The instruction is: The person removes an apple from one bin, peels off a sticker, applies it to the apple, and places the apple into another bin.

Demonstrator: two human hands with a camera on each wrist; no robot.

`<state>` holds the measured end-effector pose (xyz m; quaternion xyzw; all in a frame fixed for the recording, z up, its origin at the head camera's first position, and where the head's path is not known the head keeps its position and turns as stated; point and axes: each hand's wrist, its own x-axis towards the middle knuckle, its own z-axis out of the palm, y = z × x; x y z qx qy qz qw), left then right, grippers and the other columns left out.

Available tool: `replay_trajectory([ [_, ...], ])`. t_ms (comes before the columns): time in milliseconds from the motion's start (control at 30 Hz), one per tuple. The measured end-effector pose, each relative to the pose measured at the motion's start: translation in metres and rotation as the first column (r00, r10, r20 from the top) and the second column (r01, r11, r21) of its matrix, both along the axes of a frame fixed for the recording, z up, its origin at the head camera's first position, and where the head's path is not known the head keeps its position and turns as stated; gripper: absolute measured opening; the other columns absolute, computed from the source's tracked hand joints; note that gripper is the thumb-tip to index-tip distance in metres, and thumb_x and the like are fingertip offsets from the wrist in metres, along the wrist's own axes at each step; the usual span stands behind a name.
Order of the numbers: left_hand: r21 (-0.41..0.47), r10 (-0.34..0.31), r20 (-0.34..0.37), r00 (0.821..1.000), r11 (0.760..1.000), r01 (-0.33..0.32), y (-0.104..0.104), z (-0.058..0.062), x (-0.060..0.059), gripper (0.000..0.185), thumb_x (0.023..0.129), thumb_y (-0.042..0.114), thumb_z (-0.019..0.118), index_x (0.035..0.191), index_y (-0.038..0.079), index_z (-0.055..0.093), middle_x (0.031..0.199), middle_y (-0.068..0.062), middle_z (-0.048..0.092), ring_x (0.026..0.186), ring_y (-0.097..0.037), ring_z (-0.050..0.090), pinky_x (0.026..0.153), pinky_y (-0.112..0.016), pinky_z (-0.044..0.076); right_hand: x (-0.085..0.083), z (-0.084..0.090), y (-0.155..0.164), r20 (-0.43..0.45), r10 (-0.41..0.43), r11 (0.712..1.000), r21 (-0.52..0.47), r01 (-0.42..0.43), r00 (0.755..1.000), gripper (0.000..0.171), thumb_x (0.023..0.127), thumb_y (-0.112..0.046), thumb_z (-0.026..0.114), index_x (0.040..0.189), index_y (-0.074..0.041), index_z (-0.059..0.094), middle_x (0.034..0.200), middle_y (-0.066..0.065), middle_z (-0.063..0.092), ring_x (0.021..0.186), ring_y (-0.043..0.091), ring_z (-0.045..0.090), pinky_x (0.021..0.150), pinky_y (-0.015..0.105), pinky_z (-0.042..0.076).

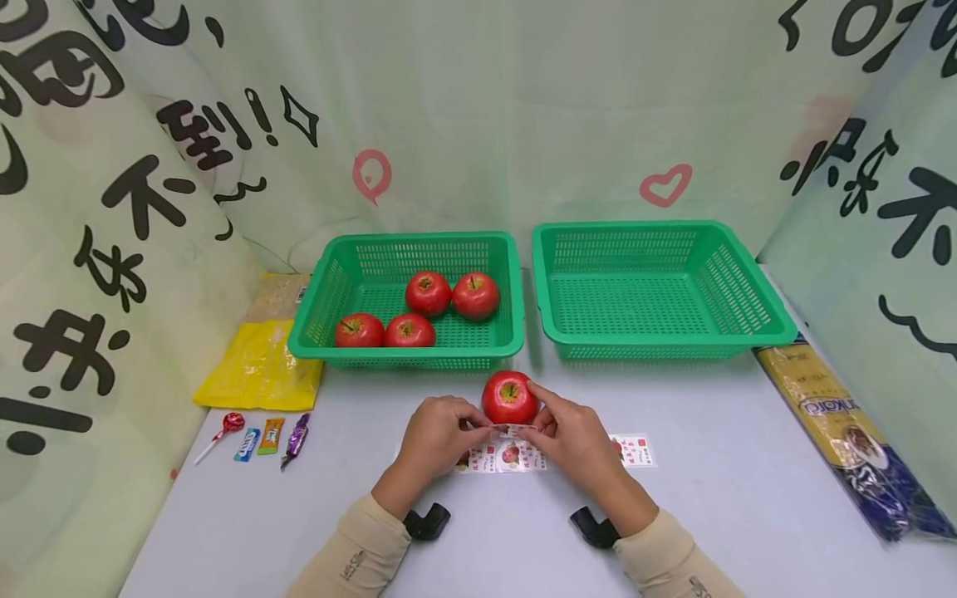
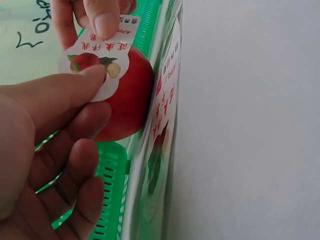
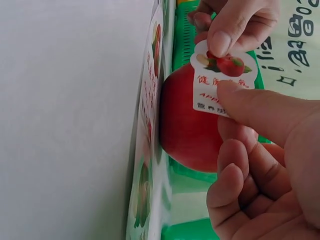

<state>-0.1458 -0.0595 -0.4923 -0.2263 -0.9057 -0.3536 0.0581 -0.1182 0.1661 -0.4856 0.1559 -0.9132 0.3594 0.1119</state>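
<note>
Two hands meet at one small sticker (image 2: 100,65) in front of a red apple (image 1: 510,398) that stands on the worktop (image 1: 710,515), just before the left green basket (image 1: 493,340). The sticker is white with a wavy cut edge; it shows a printed red apple with a green leaf and a pale apple slice, and below that some red characters and a line of small dark print. The left hand (image 1: 437,440) pinches one end of it between thumb and forefinger, and the right hand (image 1: 571,440) pinches the other end in the same way, with the other fingers of both hands curled loosely. In the wrist views the sticker lies close against the side of the apple; I cannot tell if it already touches the skin. The apple is shiny, deep red, with a brownish stem hollow on top. Under the hands lies a sheet of stickers (image 1: 516,457) of the same kind, flat on the worktop. Four more red apples (image 1: 429,292) lie in the left basket, and the right green basket (image 1: 748,332) stands just beside it.
</note>
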Motion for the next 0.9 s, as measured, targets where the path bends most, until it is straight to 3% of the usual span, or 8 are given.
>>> replay_trajectory([
  [367,-0.09,0.029,-0.069,0.997,0.995,-0.035,0.0036,0.0035,0.0002,0.016,0.084,0.032,0.091,0.081,0.018,0.084,0.073,0.009,0.073,0.073,-0.005,0.059,0.067,-0.021,0.05,-0.0016,-0.0003,-0.0006,-0.066,-0.017,0.999,0.026,0.019,0.998,0.06,0.076,-0.009,0.095,0.131,0.001,0.071,0.076,-0.003,0.065,0.069,0.005,0.057,0.063,0.019,0.055],
  [567,-0.076,0.035,-0.09,0.995,0.996,-0.042,0.0029,0.0045,-0.0013,0.018,0.084,0.034,0.092,0.082,0.018,0.084,0.073,0.009,0.075,0.069,-0.004,0.062,0.066,-0.019,0.051,-0.0022,0.0006,-0.0003,-0.098,-0.017,0.999,0.041,0.021,0.995,0.058,0.076,-0.009,0.095,0.129,0.001,0.072,0.076,-0.002,0.064,0.069,0.006,0.056,0.062,0.02,0.055],
  [733,-0.026,0.071,-0.064,0.995,0.997,-0.073,0.0013,0.0024,-0.0035,0.028,0.079,0.033,0.095,0.078,0.016,0.072,0.07,0.007,0.066,0.066,-0.004,0.055,0.06,-0.017,0.046,-0.0024,0.0002,0.0023,-0.117,-0.005,0.998,0.058,0.011,0.993,0.059,0.075,-0.008,0.095,0.129,0.002,0.073,0.078,0.0,0.066,0.071,0.009,0.059,0.064,0.021,0.056],
  [900,0.039,0.09,0.008,0.996,0.995,-0.091,0.0006,0.0006,-0.0059,0.04,0.076,0.026,0.097,0.095,0.015,0.063,0.09,-0.002,0.063,0.077,-0.011,0.056,0.064,-0.02,0.05,-0.0035,0.0008,0.0072,-0.129,0.015,0.999,0.052,-0.009,0.992,0.055,0.077,-0.005,0.093,0.128,-0.001,0.075,0.08,-0.001,0.066,0.078,0.011,0.059,0.068,0.024,0.056],
])
